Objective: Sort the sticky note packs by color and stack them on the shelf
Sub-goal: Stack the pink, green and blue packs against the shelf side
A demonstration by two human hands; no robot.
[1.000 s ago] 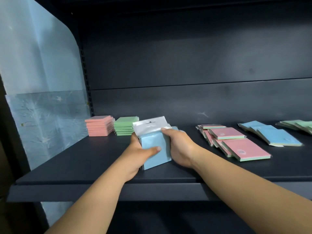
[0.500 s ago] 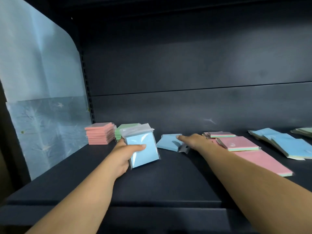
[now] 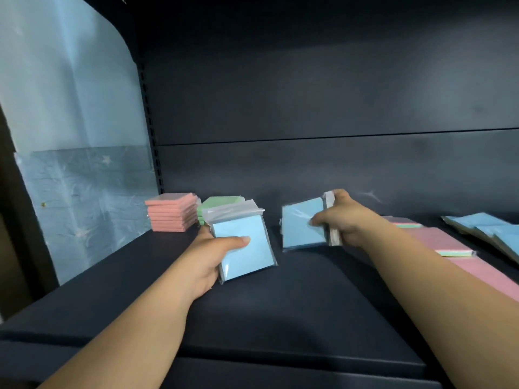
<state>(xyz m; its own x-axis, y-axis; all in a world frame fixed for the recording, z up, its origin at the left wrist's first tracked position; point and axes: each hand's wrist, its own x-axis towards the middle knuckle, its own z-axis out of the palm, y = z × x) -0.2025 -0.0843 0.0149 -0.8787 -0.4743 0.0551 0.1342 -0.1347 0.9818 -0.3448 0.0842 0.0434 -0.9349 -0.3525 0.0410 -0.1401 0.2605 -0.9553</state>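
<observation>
The dark shelf (image 3: 295, 299) carries everything here, with its broad front and middle bare and the sorted work gathered at the back left: a squared-up pink stack (image 3: 172, 211) near the corner and, just beside it on the right, a green stack (image 3: 222, 202) partly hidden behind what the left hand carries. Off to the right lie the unsorted packs, a loose spread of pink packs (image 3: 449, 245) trailing toward the shelf's front edge and, well behind them, a fan of blue packs (image 3: 488, 228) at the frame's right edge. The left hand (image 3: 207, 256) grips a blue pack (image 3: 244, 248) in its clear wrapper, thumb curled over the front face and fingers behind it, holding it tilted just above the shelf in front of the green stack. The right hand (image 3: 344, 220) pinches a second blue pack (image 3: 304, 227) by its right edge, thumb on the face, lifted and tilted near the back wall. The step in hand looks like starting a blue stack, and the sensible spot is right of the green one. To do it well, lay one pack flat first, then square the other on top, wrapper flaps facing the same way, since the slick film is likely to let packs slide.
</observation>
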